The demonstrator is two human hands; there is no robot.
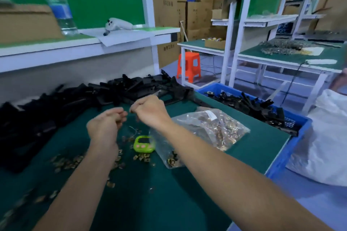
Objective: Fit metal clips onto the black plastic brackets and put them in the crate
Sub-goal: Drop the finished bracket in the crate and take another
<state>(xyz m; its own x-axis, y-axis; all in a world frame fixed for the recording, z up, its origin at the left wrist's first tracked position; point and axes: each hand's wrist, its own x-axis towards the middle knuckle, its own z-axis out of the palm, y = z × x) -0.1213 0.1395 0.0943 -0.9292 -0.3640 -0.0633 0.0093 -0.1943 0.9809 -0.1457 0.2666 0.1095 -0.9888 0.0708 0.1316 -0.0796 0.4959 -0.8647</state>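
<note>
Carton print (167, 48) blurred, bag label (211, 115) illegible, nothing readable

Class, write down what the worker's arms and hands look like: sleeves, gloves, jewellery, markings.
The left hand and right hand are bare: no gloves, no rings or watch visible. Both forearms are uncovered down to the frame's edge, with no sleeve in view. No markings show.

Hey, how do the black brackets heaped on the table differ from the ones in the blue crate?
The table brackets form a long, big heap along the far edge of the green mat; the crate brackets are a smaller lot, held inside the blue crate beside the table. Some crate brackets show brass-coloured clips; on the table brackets I can't make any out. Both are black plastic, lying jumbled.
</note>
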